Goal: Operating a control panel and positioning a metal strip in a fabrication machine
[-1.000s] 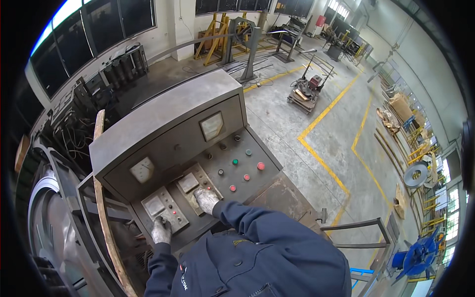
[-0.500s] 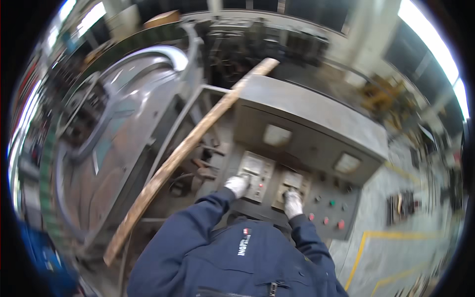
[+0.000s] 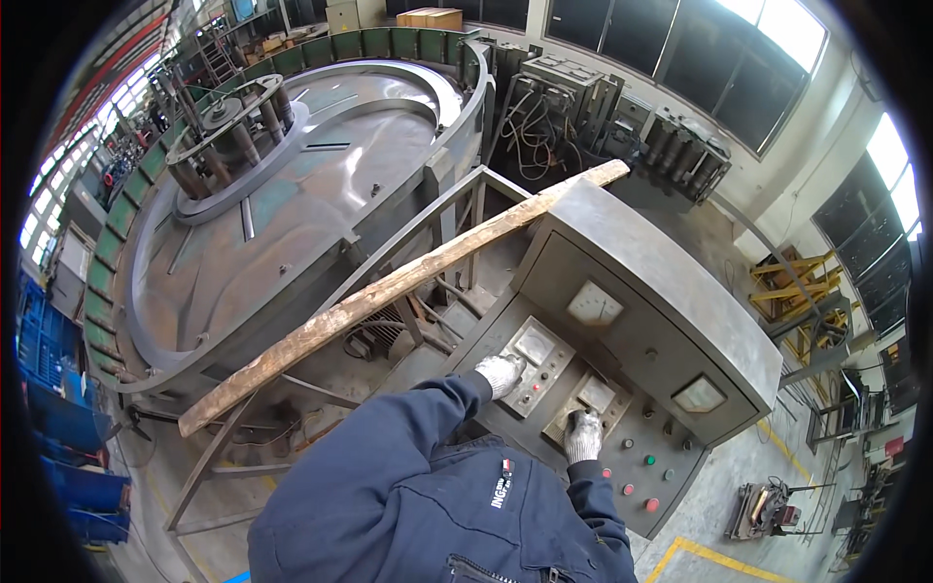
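Lengthwise, console (image 3: 634, 328) runs far L to near R; LH (image 3: 501, 375), RH (image 3: 583, 436) grips unclear.

- Daylight is pouring through the upper-right windows (image 3: 795, 44), and their brightest panes are burning out to white.
- Glare is flashing off the metal ring (image 3: 442, 97) and streaking across the steel bed (image 3: 282, 282).
- The console hood (image 3: 661, 262) is catching a soft sheen, while the console front (image 3: 632, 340) is sitting in greyer, dimmer light.
- Shade is swallowing detail around the machinery (image 3: 544, 107) near the wall.
- The left hand (image 3: 501, 374) and right hand (image 3: 583, 439) are showing fairly crisply; distant clutter at far left is turning soft.
- The fisheye is bending straight edges, and black is filling the corners.
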The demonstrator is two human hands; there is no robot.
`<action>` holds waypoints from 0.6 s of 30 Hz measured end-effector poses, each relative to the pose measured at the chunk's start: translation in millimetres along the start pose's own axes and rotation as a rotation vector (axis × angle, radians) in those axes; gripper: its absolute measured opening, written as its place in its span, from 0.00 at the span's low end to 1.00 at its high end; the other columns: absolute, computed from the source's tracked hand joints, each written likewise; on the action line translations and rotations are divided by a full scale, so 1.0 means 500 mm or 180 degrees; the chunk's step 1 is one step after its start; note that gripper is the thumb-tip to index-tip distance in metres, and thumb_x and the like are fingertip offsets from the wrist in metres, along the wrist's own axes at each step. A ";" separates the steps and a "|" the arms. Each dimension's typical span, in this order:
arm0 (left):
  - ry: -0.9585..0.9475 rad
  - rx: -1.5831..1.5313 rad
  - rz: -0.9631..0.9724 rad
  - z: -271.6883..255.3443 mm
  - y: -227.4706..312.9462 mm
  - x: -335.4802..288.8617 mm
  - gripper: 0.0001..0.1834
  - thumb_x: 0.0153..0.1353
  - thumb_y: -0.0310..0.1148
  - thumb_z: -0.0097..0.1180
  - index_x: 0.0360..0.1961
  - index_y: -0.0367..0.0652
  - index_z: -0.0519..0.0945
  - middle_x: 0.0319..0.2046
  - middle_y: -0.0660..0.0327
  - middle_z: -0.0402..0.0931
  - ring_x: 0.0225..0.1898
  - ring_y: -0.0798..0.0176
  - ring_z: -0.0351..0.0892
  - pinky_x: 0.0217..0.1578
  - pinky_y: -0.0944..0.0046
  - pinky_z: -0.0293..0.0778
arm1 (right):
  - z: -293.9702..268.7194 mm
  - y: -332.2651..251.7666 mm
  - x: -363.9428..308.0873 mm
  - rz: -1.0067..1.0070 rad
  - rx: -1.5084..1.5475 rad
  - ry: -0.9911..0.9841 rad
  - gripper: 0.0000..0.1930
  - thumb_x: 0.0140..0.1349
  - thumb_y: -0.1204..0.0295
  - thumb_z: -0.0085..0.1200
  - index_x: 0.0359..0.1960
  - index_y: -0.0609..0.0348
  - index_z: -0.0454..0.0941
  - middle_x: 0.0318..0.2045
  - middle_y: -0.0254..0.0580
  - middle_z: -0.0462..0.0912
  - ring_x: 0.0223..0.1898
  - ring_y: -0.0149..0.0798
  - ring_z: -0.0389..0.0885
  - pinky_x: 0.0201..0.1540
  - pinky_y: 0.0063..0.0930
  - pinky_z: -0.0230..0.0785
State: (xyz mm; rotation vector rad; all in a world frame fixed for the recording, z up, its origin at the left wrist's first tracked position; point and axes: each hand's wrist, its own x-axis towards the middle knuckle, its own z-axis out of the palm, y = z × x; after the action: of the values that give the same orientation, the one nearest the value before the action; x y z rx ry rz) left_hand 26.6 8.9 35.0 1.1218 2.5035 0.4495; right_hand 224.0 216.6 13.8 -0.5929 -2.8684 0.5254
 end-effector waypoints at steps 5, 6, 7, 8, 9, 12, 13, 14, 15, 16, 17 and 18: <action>-0.0071 -0.0029 -0.0115 0.011 -0.009 0.004 0.15 0.68 0.40 0.52 0.47 0.39 0.74 0.46 0.43 0.80 0.47 0.38 0.82 0.48 0.41 0.77 | -0.003 -0.005 -0.002 0.0060 0.0148 -0.0032 0.09 0.58 0.74 0.57 0.39 0.59 0.84 0.43 0.61 0.81 0.45 0.60 0.81 0.49 0.50 0.75; -0.0068 -0.0012 -0.0110 0.006 -0.005 0.002 0.15 0.68 0.40 0.53 0.47 0.39 0.75 0.46 0.43 0.81 0.47 0.38 0.82 0.47 0.42 0.77 | -0.002 -0.005 -0.003 0.0071 0.0158 -0.0017 0.09 0.57 0.74 0.57 0.39 0.59 0.84 0.43 0.61 0.81 0.46 0.60 0.81 0.50 0.50 0.75; -0.0066 0.0006 -0.0106 0.003 -0.003 0.001 0.15 0.68 0.39 0.53 0.48 0.39 0.75 0.45 0.43 0.81 0.47 0.39 0.83 0.47 0.42 0.78 | -0.002 -0.004 -0.004 0.0081 0.0169 -0.0002 0.09 0.57 0.75 0.57 0.39 0.59 0.84 0.44 0.61 0.81 0.46 0.60 0.80 0.50 0.50 0.75; -0.0032 0.0001 -0.0067 0.006 -0.004 0.001 0.15 0.68 0.39 0.53 0.48 0.39 0.75 0.45 0.43 0.81 0.47 0.39 0.83 0.47 0.42 0.78 | -0.001 -0.004 -0.005 0.0091 0.0180 0.0012 0.09 0.57 0.75 0.57 0.40 0.60 0.84 0.44 0.61 0.81 0.46 0.60 0.80 0.50 0.50 0.75; 0.0009 -0.0008 -0.0035 0.008 -0.007 0.000 0.15 0.67 0.39 0.53 0.48 0.39 0.75 0.45 0.43 0.82 0.46 0.39 0.83 0.47 0.42 0.78 | -0.003 -0.008 -0.005 0.0084 0.0157 0.0032 0.09 0.57 0.75 0.57 0.39 0.60 0.84 0.44 0.60 0.81 0.46 0.60 0.80 0.50 0.50 0.75; -0.0026 -0.0033 -0.0041 -0.005 0.001 -0.004 0.16 0.68 0.41 0.53 0.47 0.39 0.75 0.45 0.43 0.81 0.46 0.38 0.83 0.47 0.41 0.77 | -0.005 -0.010 -0.007 0.0108 0.0124 0.0075 0.09 0.57 0.75 0.57 0.39 0.60 0.84 0.46 0.60 0.81 0.47 0.60 0.81 0.50 0.50 0.75; -0.0064 -0.0041 -0.0060 -0.010 0.006 -0.005 0.16 0.68 0.41 0.53 0.47 0.39 0.75 0.46 0.42 0.80 0.46 0.38 0.82 0.47 0.41 0.77 | -0.004 -0.010 -0.008 0.0133 0.0137 0.0072 0.09 0.57 0.75 0.57 0.39 0.60 0.84 0.46 0.60 0.81 0.47 0.60 0.81 0.50 0.50 0.75; -0.0062 -0.0032 -0.0074 -0.009 0.005 -0.005 0.16 0.68 0.41 0.53 0.47 0.39 0.75 0.46 0.42 0.80 0.46 0.38 0.82 0.47 0.41 0.77 | -0.002 -0.010 -0.008 0.0148 0.0153 0.0068 0.09 0.57 0.75 0.57 0.39 0.60 0.83 0.46 0.60 0.80 0.47 0.60 0.81 0.50 0.50 0.75; -0.0061 -0.0022 -0.0089 -0.006 0.003 -0.004 0.16 0.68 0.41 0.53 0.47 0.39 0.75 0.46 0.42 0.80 0.46 0.38 0.82 0.47 0.41 0.77 | -0.001 -0.009 -0.009 0.0122 0.0155 0.0089 0.09 0.57 0.75 0.58 0.39 0.60 0.83 0.46 0.61 0.80 0.47 0.60 0.81 0.50 0.50 0.75; -0.0059 -0.0013 -0.0105 -0.004 0.002 -0.004 0.17 0.68 0.41 0.53 0.48 0.39 0.75 0.46 0.42 0.80 0.46 0.38 0.83 0.47 0.40 0.77 | -0.001 -0.008 -0.009 0.0096 0.0158 0.0111 0.09 0.57 0.74 0.58 0.39 0.60 0.83 0.46 0.61 0.80 0.46 0.60 0.81 0.50 0.50 0.75; -0.0041 -0.0022 -0.0096 -0.002 0.001 -0.004 0.17 0.67 0.41 0.53 0.48 0.40 0.75 0.46 0.42 0.80 0.46 0.37 0.83 0.47 0.40 0.77 | -0.001 -0.008 -0.009 0.0072 0.0157 0.0132 0.09 0.57 0.74 0.58 0.40 0.60 0.83 0.46 0.61 0.80 0.46 0.60 0.81 0.50 0.50 0.75; -0.0024 -0.0031 -0.0087 -0.002 -0.001 -0.005 0.17 0.67 0.41 0.53 0.48 0.40 0.75 0.46 0.42 0.80 0.46 0.37 0.83 0.47 0.41 0.77 | -0.001 -0.008 -0.009 0.0087 0.0155 0.0119 0.09 0.57 0.74 0.58 0.40 0.60 0.83 0.45 0.61 0.80 0.46 0.60 0.81 0.50 0.50 0.75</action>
State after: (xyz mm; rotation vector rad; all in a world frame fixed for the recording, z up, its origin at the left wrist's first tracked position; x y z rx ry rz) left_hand 27.6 6.5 36.2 1.0822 2.5045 0.4486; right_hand 226.9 211.4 15.3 -0.6281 -2.8077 0.5801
